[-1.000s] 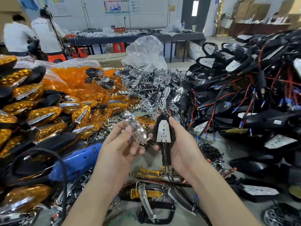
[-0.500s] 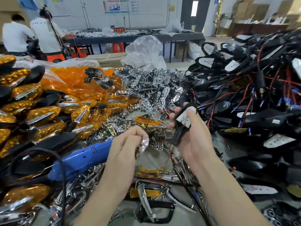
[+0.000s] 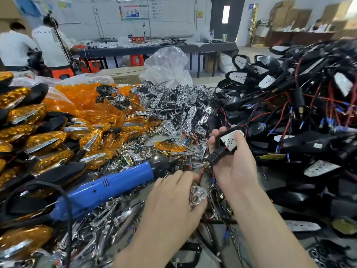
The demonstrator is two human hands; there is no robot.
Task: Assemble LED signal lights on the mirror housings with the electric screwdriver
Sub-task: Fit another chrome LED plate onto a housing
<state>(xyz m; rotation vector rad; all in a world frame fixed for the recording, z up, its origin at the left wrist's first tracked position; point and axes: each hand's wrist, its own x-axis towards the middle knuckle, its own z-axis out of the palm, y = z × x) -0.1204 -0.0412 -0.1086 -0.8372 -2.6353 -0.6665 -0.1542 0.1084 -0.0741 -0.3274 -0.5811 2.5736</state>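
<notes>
At a workbench heaped with parts, a worker's right hand (image 3: pixel 234 167) grips a black mirror housing (image 3: pixel 222 140) by its stem, thumb pressed over the white LED board (image 3: pixel 229 141) seated in its face. The housing is held tilted, its long axis running from the stem at lower left up to the board at upper right, the board facing the camera.

Below and to the left, the left hand (image 3: pixel 172 194) is closed round a small chrome reflector (image 3: pixel 197 194), knuckles up, low over the scattered metal trim. Reflector and housing are near but apart — the housing lies up and to the right of the reflector, so the fit looks to be a short lift across that gap.

A blue electric screwdriver (image 3: pixel 108 187) lies untouched on the pile, its axis slanting from lower left to upper right, nose pointing at the left hand's fingertips. That hand is plainly the nearer to it, though both hands are occupied.

Amber lenses (image 3: pixel 92 105), loose chrome reflectors (image 3: pixel 173 105) and wired black housings (image 3: pixel 289 113) are banked up behind.
</notes>
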